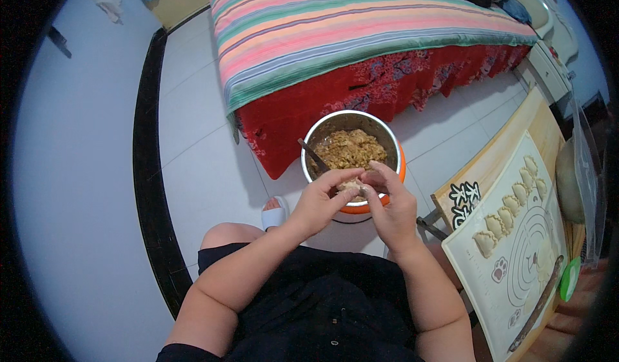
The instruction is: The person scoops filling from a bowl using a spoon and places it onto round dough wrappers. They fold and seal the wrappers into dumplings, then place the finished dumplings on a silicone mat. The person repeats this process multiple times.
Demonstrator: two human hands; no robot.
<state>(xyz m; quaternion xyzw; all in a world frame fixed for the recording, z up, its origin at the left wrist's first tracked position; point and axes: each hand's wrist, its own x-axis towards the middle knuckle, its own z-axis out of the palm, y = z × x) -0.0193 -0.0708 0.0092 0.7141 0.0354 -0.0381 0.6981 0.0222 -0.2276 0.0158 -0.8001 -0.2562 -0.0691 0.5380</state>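
Both hands are closed on a small pale dumpling (351, 184), pinching its edge over the near side of a metal pot (308, 131). My left hand (317, 202) grips it from the left, thumb and fingers together. From the right, my right hand (394, 208) presses thumb and fingers against the dough; fingers partly hide the dumpling. Brownish-green minced filling (351, 148) lies in the pot, and a dark-handled utensil (313, 155) leans in it at the left. To the right, several folded dumplings (506, 208) sit in rows on a white printed mat (475, 275).
The mat lies on a wooden table (516, 130). A dark rolling pin (536, 305) and a green-rimmed item (570, 278) are at its near right. Under the pot is an orange-edged stool (403, 162). A striped bed (361, 33), with a person's legs on it, stands ahead.
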